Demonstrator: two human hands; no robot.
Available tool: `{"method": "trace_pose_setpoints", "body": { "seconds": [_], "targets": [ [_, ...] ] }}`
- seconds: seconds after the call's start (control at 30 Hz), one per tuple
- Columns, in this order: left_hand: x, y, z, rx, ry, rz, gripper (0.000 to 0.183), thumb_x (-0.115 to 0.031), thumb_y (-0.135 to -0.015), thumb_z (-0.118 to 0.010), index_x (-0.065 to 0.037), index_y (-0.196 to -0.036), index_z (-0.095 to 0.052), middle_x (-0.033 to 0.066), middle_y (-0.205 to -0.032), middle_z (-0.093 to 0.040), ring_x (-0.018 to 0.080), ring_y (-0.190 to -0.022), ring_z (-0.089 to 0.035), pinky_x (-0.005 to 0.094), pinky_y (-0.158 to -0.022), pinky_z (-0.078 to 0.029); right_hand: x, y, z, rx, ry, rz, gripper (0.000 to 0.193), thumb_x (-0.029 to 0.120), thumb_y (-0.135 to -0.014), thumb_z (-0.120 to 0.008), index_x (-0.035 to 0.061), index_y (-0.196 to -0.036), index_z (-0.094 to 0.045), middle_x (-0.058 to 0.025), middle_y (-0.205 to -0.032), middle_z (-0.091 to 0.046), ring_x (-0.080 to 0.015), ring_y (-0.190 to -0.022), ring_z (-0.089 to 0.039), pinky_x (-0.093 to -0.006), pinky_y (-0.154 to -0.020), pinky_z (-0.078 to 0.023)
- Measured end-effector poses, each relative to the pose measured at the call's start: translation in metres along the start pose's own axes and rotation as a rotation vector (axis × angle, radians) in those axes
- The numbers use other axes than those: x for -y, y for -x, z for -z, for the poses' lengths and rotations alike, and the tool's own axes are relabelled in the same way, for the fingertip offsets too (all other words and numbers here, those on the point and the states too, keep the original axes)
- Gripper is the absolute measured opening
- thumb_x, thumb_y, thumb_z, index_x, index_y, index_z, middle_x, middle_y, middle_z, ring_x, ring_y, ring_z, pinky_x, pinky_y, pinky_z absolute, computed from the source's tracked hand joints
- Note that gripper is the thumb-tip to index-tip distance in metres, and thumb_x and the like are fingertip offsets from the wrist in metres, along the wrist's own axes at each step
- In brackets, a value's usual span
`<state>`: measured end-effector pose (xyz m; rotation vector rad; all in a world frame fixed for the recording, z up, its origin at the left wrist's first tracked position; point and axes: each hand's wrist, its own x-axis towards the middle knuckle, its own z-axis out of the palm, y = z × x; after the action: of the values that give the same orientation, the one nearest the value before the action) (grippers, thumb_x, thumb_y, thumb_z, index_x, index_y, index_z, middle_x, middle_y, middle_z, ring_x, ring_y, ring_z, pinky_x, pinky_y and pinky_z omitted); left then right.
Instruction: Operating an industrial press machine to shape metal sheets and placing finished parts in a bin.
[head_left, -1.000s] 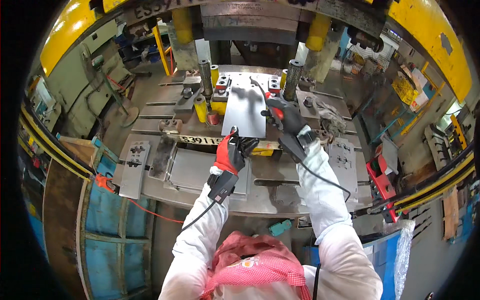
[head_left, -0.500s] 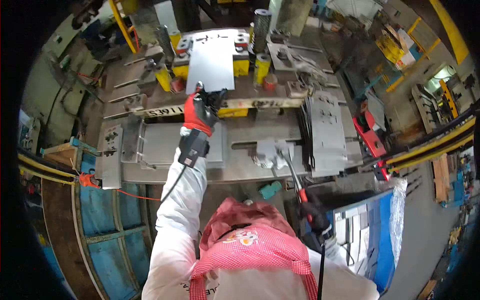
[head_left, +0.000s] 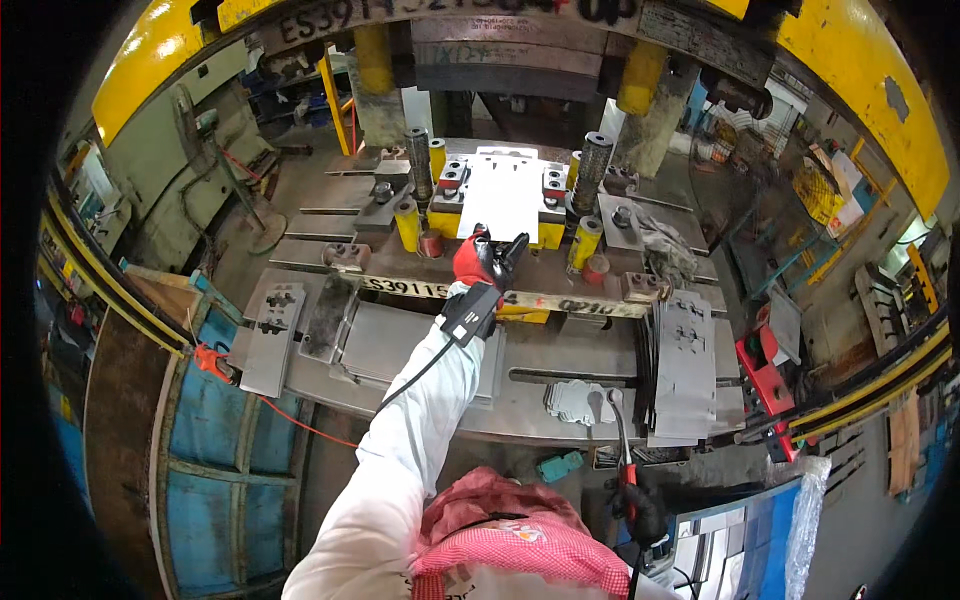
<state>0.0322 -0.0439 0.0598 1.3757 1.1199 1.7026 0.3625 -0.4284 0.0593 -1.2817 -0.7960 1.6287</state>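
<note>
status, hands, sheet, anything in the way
Left hand at near edge of metal sheet. Right hand gripping red-handled tool. Guide posts flank sheet. Cut pieces near tool.

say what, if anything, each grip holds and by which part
Right grip: a tool, by its red handle. Left grip: at the near edge of the sheet; hold unclear.

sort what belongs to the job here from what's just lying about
Part of the job:
- metal sheet, left hand at its near edge
- red-handled tool, held by the right hand
- probably the sheet stack, right side of the table

Seemingly just lying about:
- crumpled grey cloth
- small teal object
</note>
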Motion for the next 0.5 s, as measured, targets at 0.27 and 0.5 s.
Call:
{"method": "trace_pose_setpoints", "body": {
  "seconds": [0.27,0.5],
  "targets": [
    [-0.015,-0.006,-0.015,0.092,-0.479,-0.001,0.034,-0.023,-0.091,-0.041,0.003,-0.113,-0.044,0.0173,-0.104,-0.058,0.0294,-0.083,-0.061,0.0407,-0.076,-0.053,0.007,0.000,-0.007,-0.012,-0.024,0.017,0.041,0.020,-0.081,-0.053,0.0026,-0.118,-0.045,-0.0093,-0.091,-0.061,-0.0114,-0.066,-0.054,-0.0240,-0.058,-0.044],
    [0.065,-0.024,0.009,-0.086,-0.197,-0.033,0.037,-0.027,-0.089,-0.047,0.003,-0.110,-0.047,0.0175,-0.101,-0.059,0.0306,-0.081,-0.061,0.0379,-0.072,-0.055,0.018,-0.001,-0.035,0.023,-0.110,0.007,0.043,0.019,-0.080,-0.054,0.0035,-0.119,-0.044,-0.0109,-0.093,-0.060,-0.0117,-0.067,-0.054,-0.0242,-0.059,-0.044]
  ]
}}
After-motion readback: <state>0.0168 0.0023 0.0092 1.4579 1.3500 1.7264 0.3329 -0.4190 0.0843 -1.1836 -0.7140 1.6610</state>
